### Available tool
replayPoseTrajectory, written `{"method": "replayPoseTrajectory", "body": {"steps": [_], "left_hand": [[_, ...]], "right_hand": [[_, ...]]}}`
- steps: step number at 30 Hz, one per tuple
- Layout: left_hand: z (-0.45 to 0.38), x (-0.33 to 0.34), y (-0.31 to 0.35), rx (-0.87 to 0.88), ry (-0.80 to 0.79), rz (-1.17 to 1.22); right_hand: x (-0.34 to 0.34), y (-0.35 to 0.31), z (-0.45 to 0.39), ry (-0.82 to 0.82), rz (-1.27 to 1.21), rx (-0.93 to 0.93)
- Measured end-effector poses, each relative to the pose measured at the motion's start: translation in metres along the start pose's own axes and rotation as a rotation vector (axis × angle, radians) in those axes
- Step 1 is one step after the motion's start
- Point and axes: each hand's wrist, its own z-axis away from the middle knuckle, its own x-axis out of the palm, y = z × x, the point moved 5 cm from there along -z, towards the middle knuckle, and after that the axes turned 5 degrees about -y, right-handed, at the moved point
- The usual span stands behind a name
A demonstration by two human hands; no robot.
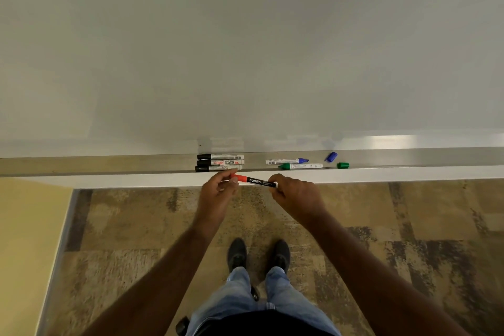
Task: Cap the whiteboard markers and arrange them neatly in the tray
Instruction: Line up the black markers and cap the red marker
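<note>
The tray (136,165) looks like shiny metal, smooth, with a bright glare near its right end. The whiteboard (245,49) above it is smooth and a bit glossy (it gives back faint shapes of the pens). The three black-capped markers (220,162) look like smooth plastic with paper-like labels. The loose blue cap (331,156) and green cap (342,165) are shiny plastic. The red-capped marker (255,180) has a smooth, dark body. The floor (136,226) looks rough and matt, like carpet. The jeans (272,303) are soft cloth.
</note>
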Motion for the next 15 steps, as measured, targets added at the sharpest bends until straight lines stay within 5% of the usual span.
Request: {"method": "replayPoseTrajectory", "body": {"steps": [15], "left_hand": [[0.016,0.045,0.008,-0.143,0.200,0.597]], "right_hand": [[0.013,-0.029,-0.009,0.016,-0.015,-0.034]]}}
